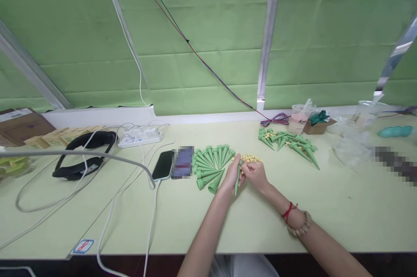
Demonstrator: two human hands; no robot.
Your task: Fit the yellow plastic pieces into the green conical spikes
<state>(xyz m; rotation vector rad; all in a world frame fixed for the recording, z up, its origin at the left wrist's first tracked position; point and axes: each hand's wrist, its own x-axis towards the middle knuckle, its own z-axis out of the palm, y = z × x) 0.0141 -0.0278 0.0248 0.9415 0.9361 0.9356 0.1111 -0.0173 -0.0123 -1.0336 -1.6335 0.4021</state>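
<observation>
Two hands meet above the table [293, 220]: the left hand [232, 176] grips a green cone [237, 181] pointing down, the right hand [254, 174] pinches at its top, a fan of green cones [210, 161] just left.

Pale green surface [182, 220] under a green curtain wall [202, 29]. Far left: brown cardboard box [19, 125], black headset [84, 155] lying flat just right of it. White power strip [140, 137] near the back edge, white cables [110, 207] trailing toward the front. Dark phone [163, 165] face up, a cable plugged into its near end. Right rear: clear plastic cup [299, 119], small brown box [316, 126], crumpled clear plastic bags [352, 151], coiled purple wire [276, 118].
</observation>
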